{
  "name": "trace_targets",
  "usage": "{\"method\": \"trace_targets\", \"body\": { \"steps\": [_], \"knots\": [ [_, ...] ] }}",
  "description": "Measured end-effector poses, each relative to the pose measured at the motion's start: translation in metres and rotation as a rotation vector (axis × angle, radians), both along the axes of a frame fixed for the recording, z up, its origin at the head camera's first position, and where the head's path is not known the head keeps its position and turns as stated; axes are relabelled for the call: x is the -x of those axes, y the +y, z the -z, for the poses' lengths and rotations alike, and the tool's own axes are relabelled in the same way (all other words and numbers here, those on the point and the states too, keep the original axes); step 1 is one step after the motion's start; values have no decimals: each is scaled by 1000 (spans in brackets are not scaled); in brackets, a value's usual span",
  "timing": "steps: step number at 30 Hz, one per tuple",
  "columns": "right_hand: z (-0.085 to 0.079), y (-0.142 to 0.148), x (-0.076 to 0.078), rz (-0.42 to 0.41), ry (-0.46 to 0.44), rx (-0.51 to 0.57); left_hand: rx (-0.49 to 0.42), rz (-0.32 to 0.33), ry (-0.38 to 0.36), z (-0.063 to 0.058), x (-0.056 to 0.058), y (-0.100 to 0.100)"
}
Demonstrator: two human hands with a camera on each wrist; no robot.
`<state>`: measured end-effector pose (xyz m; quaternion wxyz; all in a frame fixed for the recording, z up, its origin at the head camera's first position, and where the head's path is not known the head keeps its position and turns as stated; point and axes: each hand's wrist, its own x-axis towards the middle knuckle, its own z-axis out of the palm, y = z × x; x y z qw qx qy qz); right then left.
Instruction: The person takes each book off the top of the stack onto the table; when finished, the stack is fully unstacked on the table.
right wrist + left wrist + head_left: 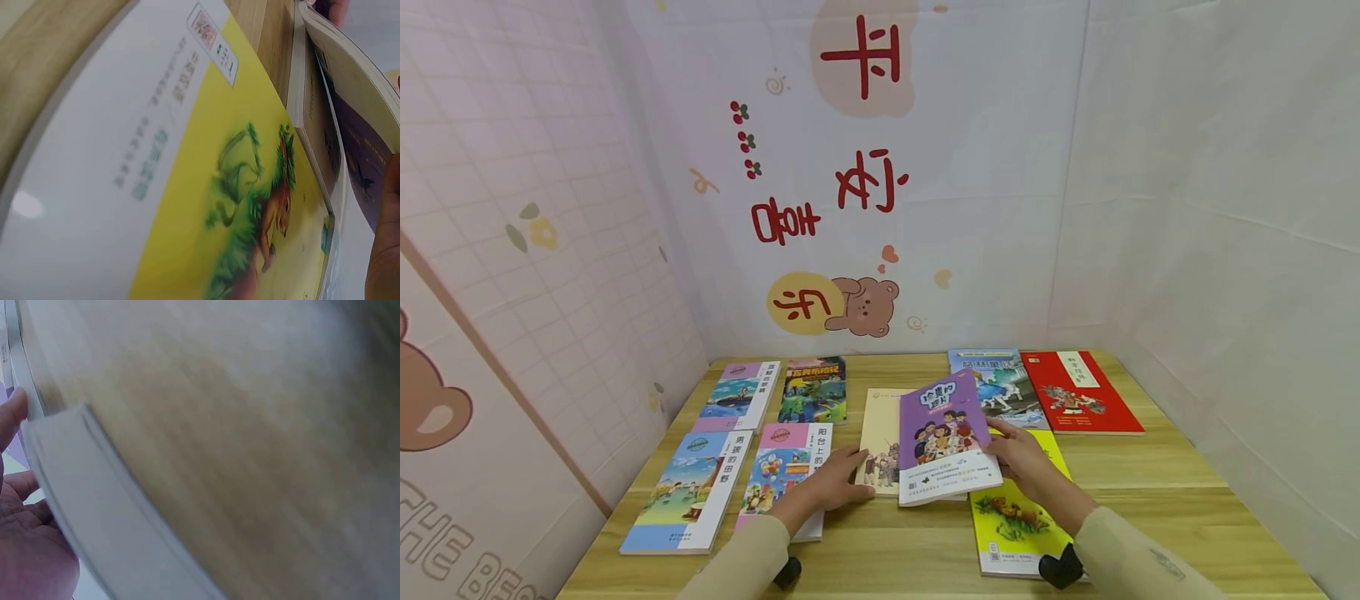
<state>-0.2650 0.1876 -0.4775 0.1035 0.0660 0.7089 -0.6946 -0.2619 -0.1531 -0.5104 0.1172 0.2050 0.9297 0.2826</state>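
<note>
A purple book (946,433) with a group of cartoon children lies tilted over a cream book (880,450), hiding much of its cover. My right hand (1030,460) grips the purple book by its right edge; the right wrist view shows that book (359,147) raised at an angle above the one below. At the cream book's left edge is my left hand (833,482), fingers relaxed and touching the border. Under my right forearm lies a yellow book (1011,529) with an animal picture, its upper part covered.
On the left of the wooden table (895,554) lie several books, among them a blue-and-white one (681,492) and a pink one (782,475). A red book (1082,392) and a blue fairy-tale book (1000,387) lie at the back right. Cloth-covered walls (985,167) enclose the table.
</note>
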Motion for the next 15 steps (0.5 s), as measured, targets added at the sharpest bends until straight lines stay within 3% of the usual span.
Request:
{"method": "trace_targets", "body": {
  "steps": [15],
  "knots": [
    [-6, 26, -7, -35, 30, 43, 4, 0, -3, -4, -3, 2]
  ]
}}
